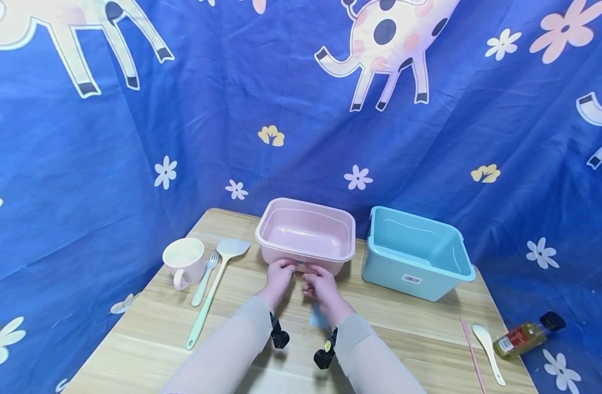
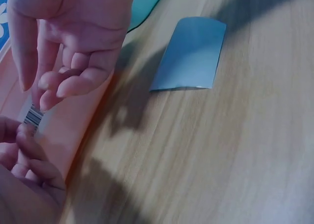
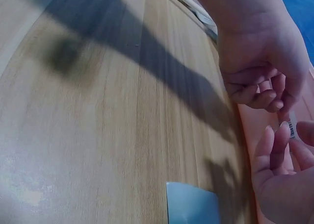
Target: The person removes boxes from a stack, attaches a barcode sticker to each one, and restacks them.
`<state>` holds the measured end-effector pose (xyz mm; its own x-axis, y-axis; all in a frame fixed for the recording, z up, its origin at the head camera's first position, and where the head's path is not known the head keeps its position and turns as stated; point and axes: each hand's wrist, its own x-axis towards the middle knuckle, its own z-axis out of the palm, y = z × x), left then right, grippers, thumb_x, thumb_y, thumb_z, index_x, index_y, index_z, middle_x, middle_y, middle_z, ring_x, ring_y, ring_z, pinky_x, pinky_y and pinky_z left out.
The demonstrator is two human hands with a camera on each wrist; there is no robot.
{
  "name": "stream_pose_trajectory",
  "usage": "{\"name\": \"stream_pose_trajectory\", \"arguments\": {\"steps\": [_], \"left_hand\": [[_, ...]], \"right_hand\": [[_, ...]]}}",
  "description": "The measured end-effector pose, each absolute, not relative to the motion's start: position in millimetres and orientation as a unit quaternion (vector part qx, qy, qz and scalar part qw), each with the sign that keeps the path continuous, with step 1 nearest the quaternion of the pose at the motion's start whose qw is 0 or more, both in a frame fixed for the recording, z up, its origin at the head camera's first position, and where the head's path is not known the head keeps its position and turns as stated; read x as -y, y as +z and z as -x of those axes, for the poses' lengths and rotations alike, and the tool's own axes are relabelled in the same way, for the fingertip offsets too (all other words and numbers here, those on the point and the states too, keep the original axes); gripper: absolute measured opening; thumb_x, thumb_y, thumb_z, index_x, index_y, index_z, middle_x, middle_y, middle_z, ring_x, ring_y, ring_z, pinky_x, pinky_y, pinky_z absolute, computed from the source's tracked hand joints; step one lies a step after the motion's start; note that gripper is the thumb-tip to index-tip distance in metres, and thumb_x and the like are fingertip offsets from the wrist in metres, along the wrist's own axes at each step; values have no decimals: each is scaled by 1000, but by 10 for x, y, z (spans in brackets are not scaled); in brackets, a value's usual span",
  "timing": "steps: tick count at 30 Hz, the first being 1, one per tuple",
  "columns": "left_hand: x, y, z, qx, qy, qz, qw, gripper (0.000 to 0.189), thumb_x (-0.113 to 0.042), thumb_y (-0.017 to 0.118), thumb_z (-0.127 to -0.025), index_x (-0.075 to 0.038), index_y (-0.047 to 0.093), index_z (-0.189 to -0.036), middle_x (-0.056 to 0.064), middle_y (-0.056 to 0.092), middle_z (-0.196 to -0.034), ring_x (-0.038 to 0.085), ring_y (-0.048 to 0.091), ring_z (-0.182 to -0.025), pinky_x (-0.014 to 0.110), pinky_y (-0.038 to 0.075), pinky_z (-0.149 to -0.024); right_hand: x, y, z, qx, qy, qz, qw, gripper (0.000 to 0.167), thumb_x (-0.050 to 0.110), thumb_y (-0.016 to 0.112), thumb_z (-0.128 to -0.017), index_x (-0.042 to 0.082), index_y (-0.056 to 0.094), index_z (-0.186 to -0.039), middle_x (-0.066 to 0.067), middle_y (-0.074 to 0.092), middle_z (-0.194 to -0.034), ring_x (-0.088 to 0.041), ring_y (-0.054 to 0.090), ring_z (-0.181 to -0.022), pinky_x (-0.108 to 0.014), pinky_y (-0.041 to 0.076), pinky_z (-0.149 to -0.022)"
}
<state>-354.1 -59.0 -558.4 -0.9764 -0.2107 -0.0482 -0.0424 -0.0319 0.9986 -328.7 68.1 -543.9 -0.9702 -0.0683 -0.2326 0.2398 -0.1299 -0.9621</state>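
Observation:
A pink plastic basin (image 1: 308, 254) stands at the back of the wooden table. On its front wall is a small barcode sticker (image 2: 33, 117). My left hand (image 1: 279, 276) pinches at one end of that sticker, its other fingers curled. At the other end, my right hand (image 1: 324, 287) touches the sticker with an outstretched index finger, and its lower fingers are loosely bent. Whether the sticker's edge has lifted is hard to tell. Below the right hand lies a small light-blue sheet (image 2: 190, 55), partly covered by the arm in the head view.
Left lie a white mug (image 1: 185, 257), a fork (image 1: 204, 279) and a long-handled spatula (image 1: 214, 290). A turquoise bin (image 1: 409, 273) stands right of the basin. Toward the right edge are a pink stick (image 1: 472, 353), a white spoon (image 1: 488, 350) and a tipped bottle (image 1: 525, 336).

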Motion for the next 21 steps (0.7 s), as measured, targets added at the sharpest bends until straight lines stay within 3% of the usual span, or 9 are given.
{"name": "stream_pose_trajectory", "arguments": {"steps": [6, 21], "left_hand": [[624, -5544, 3503, 669, -739, -72, 2, 24, 5, 55, -87, 17, 63, -106, 6, 58, -66, 11, 49, -54, 20, 38, -51], [662, -5538, 3513, 640, -760, -91, -72, 18, 3, 49, -85, 12, 58, -97, 2, 57, -65, 8, 46, -51, 18, 37, -47]], "right_hand": [[-684, -5456, 3301, -637, -757, -63, 131, 50, 0, 57, -93, -4, 46, -142, -5, 56, -89, -10, 52, -58, -24, 49, -61], [-703, -5486, 3301, -613, -770, -71, 163, 55, 0, 56, -93, -1, 40, -146, -5, 59, -89, -9, 50, -57, -24, 48, -60]]}}
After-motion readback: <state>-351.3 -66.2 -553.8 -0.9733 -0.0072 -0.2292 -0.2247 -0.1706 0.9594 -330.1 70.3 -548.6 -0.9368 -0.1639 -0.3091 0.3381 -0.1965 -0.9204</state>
